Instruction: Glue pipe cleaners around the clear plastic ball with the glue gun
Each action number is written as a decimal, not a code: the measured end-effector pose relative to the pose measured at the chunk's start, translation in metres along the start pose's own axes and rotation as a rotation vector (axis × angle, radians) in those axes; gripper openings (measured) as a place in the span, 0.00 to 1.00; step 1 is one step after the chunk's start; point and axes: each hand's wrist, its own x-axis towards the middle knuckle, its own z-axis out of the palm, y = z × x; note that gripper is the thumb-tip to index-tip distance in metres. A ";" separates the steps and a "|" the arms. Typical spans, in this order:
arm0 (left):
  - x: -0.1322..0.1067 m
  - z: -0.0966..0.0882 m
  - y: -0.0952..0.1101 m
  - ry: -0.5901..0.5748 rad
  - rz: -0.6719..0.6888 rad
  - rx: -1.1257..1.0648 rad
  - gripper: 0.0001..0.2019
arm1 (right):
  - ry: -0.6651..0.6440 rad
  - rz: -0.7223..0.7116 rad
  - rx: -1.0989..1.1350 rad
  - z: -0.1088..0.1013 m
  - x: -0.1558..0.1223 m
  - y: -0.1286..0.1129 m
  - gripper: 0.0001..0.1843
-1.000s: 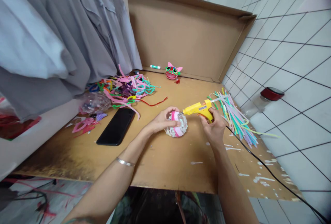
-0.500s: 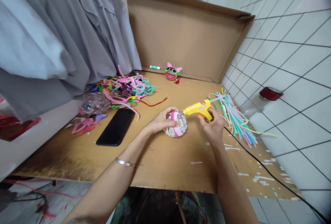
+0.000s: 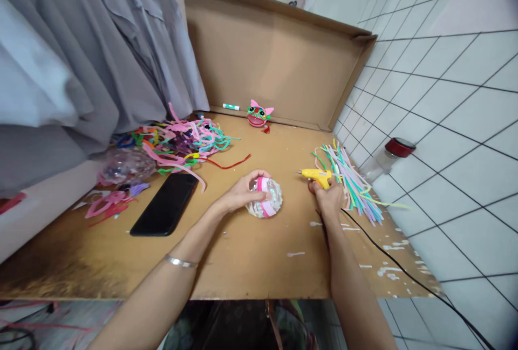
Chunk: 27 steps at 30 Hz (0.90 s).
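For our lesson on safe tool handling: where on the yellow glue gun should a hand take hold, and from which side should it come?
Grip the glue gun by its handle, coming from the near, cord side, as the right hand does. The metal nozzle points left toward the ball under the left hand, so keep fingers behind it. The black cord trails back toward the person.

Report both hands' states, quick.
Left hand: closed on the pink-banded ball on the board.
Right hand: closed on the yellow glue gun, nozzle clear of the ball.

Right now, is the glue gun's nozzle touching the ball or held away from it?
Held away. The right hand holds the glue gun with bare board between nozzle and ball.
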 end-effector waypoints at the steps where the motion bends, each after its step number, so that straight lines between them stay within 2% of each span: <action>1: 0.000 0.000 0.000 -0.005 0.000 -0.001 0.26 | -0.006 0.035 -0.069 0.001 0.000 0.003 0.27; 4: -0.001 0.002 0.001 -0.016 -0.009 0.000 0.26 | -0.026 0.070 -0.204 0.005 0.000 0.009 0.26; 7: -0.002 0.004 0.003 -0.016 -0.021 0.006 0.26 | 0.055 -0.017 -0.235 0.006 -0.002 0.010 0.25; 10: -0.003 0.006 0.005 -0.021 -0.022 0.029 0.27 | 0.242 -0.242 -0.133 -0.002 -0.011 -0.003 0.23; 12: -0.004 0.008 0.007 -0.020 -0.015 0.060 0.26 | 0.323 -0.460 0.083 -0.011 -0.023 -0.020 0.16; 15: -0.006 0.012 0.011 -0.016 -0.034 0.128 0.26 | 0.218 -0.765 0.388 -0.024 -0.046 -0.049 0.13; 17: -0.006 0.015 0.013 -0.007 -0.038 0.156 0.25 | 0.151 -0.881 0.438 -0.029 -0.061 -0.062 0.11; 21: -0.007 0.018 0.015 -0.011 -0.003 0.262 0.23 | 0.109 -0.916 0.475 -0.032 -0.073 -0.072 0.09; 27: -0.007 0.019 0.014 -0.010 0.038 0.338 0.22 | 0.088 -0.974 0.465 -0.033 -0.070 -0.070 0.09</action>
